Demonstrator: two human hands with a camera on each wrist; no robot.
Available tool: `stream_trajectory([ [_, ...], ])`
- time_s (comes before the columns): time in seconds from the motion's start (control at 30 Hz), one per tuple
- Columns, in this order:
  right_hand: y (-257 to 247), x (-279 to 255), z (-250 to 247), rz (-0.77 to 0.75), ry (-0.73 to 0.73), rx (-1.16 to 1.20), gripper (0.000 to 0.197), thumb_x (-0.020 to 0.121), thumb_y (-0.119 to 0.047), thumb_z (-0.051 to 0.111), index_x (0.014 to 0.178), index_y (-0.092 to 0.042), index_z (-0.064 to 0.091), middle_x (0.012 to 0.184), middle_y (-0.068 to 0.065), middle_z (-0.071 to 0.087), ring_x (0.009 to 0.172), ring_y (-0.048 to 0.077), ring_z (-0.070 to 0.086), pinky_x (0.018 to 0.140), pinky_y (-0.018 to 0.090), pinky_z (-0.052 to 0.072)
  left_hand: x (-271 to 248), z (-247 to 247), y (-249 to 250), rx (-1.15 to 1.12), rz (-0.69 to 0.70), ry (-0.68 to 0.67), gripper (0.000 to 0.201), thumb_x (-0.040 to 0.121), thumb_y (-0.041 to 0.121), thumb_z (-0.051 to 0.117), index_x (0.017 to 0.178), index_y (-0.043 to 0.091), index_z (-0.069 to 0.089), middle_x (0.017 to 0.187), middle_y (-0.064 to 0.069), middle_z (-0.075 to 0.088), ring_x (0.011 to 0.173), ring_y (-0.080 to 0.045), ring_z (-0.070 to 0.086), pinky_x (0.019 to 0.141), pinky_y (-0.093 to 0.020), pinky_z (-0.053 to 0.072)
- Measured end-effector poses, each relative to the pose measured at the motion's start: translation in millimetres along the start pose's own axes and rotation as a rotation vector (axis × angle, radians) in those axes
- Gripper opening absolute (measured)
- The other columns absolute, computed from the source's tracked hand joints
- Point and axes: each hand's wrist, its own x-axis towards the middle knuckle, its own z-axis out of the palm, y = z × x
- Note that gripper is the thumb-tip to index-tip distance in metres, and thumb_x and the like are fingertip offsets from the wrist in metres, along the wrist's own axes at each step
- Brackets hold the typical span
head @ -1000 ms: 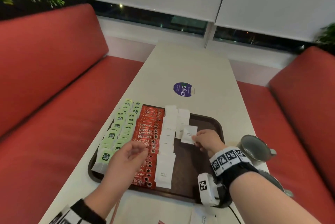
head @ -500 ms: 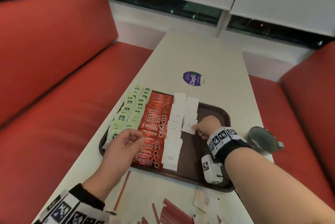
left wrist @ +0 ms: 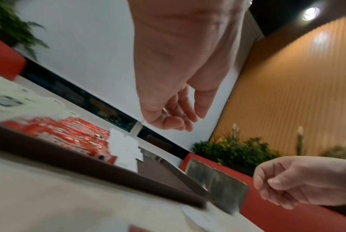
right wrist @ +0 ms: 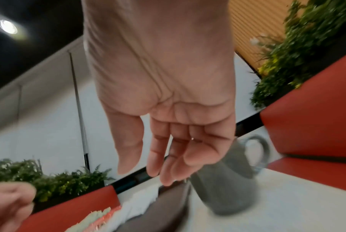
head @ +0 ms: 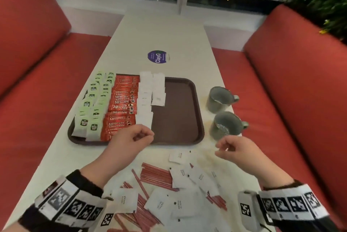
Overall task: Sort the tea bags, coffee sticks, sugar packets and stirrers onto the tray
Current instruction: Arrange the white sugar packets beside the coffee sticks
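The brown tray (head: pixel 180 119) holds green tea bags (head: pixel 93 104) in its left columns, then red coffee sticks (head: pixel 122 104), then two columns of white sugar packets (head: pixel 146 91); its right half is bare. Loose sugar packets (head: pixel 187 177) and red stirrers (head: pixel 155 174) lie on the table in front of the tray. My left hand (head: pixel 142 136) hovers over the tray's near rim with loosely curled fingers and holds nothing. My right hand (head: pixel 221 148) hangs above the table right of the tray's near corner. The right wrist view shows that hand (right wrist: pixel 158 164) relaxed and empty.
Two grey mugs (head: pixel 219 98) (head: pixel 225 126) stand right of the tray, the nearer one just beyond my right hand. A purple round sticker (head: pixel 158 56) is on the table behind the tray. Red benches flank the narrow white table (head: pixel 159 32).
My right hand laid a sugar packet in the second white column on the tray and drew back toward me, empty. The left hand also pulled back a little. The head view tilted down.
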Motion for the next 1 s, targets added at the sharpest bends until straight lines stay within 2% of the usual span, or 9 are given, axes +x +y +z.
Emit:
stream_trajectory([
  [0.1, 28, -12, 18, 0.084, -0.045, -0.116, 0.022, 0.079, -0.03, 0.074, 0.097, -0.023, 0.065, 0.098, -0.007, 0.062, 0.075, 0.004, 0.053, 0.059, 0.011, 0.038, -3, 33, 10, 0.216, 0.062, -0.183, 0.007, 0.088, 0.028, 0.063, 0.086, 0.034, 0.067, 0.088, 0.014, 0.066, 0.084, 0.0, 0.059, 0.064, -0.007, 0.04],
  [0.2, 36, -14, 37, 0.137, -0.04, -0.24, 0.041, 0.081, -0.034, 0.071, 0.116, -0.018, 0.06, 0.113, -0.001, 0.056, 0.096, 0.014, 0.054, 0.074, 0.02, 0.036, -6, 66, 15, 0.352, 0.094, -0.282, 0.011, 0.09, 0.031, 0.06, 0.098, 0.032, 0.067, 0.099, 0.021, 0.06, 0.095, 0.001, 0.053, 0.075, -0.015, 0.038],
  [0.3, 36, -15, 49, 0.159, -0.077, -0.358, 0.04, 0.077, -0.039, 0.071, 0.106, -0.017, 0.054, 0.106, 0.002, 0.051, 0.094, 0.02, 0.051, 0.072, 0.026, 0.037, -5, 94, 15, 0.501, 0.167, -0.34, 0.023, 0.091, 0.03, 0.058, 0.113, 0.027, 0.065, 0.114, 0.013, 0.058, 0.108, -0.003, 0.049, 0.084, -0.015, 0.032],
  [0.43, 36, -21, 59, 0.144, -0.113, -0.405, 0.055, 0.071, -0.04, 0.077, 0.11, -0.014, 0.048, 0.111, 0.005, 0.045, 0.103, 0.026, 0.052, 0.074, 0.029, 0.039, -1, 127, 12, 0.732, 0.259, -0.459, 0.041, 0.091, 0.032, 0.056, 0.131, 0.021, 0.053, 0.131, 0.002, 0.056, 0.123, -0.016, 0.046, 0.101, -0.026, 0.036],
  [0.53, 38, -20, 57, 0.121, -0.108, -0.362, 0.059, 0.068, -0.034, 0.082, 0.111, -0.014, 0.047, 0.112, 0.006, 0.048, 0.103, 0.027, 0.055, 0.078, 0.031, 0.043, 3, 143, 12, 0.901, 0.242, -0.542, 0.048, 0.087, 0.03, 0.061, 0.131, 0.016, 0.048, 0.129, -0.006, 0.051, 0.121, -0.025, 0.043, 0.101, -0.036, 0.039],
  [0.67, 41, -17, 52, 0.151, -0.123, -0.323, 0.06, 0.066, -0.035, 0.084, 0.111, -0.013, 0.049, 0.111, 0.006, 0.049, 0.099, 0.025, 0.055, 0.083, 0.033, 0.047, 4, 151, 16, 0.999, 0.218, -0.577, 0.053, 0.087, 0.026, 0.062, 0.135, 0.018, 0.042, 0.125, -0.009, 0.046, 0.118, -0.028, 0.041, 0.098, -0.04, 0.042],
  [0.77, 44, -16, 49, 0.145, -0.145, -0.285, 0.051, 0.067, -0.033, 0.084, 0.098, -0.017, 0.047, 0.102, 0.003, 0.049, 0.087, 0.019, 0.049, 0.068, 0.025, 0.04, 5, 152, 17, 0.997, 0.18, -0.6, 0.055, 0.089, 0.025, 0.06, 0.139, 0.02, 0.038, 0.128, -0.009, 0.046, 0.122, -0.028, 0.039, 0.099, -0.038, 0.04],
  [0.87, 51, -15, 48, 0.147, -0.121, -0.156, 0.05, 0.068, -0.024, 0.084, 0.095, -0.018, 0.042, 0.092, -0.002, 0.05, 0.082, 0.018, 0.049, 0.055, 0.021, 0.033, 2, 150, 20, 0.95, 0.157, -0.585, 0.049, 0.088, 0.021, 0.06, 0.134, 0.022, 0.042, 0.127, -0.007, 0.048, 0.12, -0.025, 0.042, 0.097, -0.033, 0.04],
  [1.0, 57, -17, 44, 0.15, -0.117, -0.086, 0.041, 0.074, -0.016, 0.077, 0.107, -0.018, 0.052, 0.095, -0.003, 0.049, 0.085, 0.016, 0.05, 0.06, 0.02, 0.038, -3, 136, 21, 0.782, 0.135, -0.512, 0.02, 0.088, 0.024, 0.058, 0.108, 0.021, 0.057, 0.109, 0.0, 0.057, 0.104, -0.018, 0.052, 0.083, -0.026, 0.042],
])
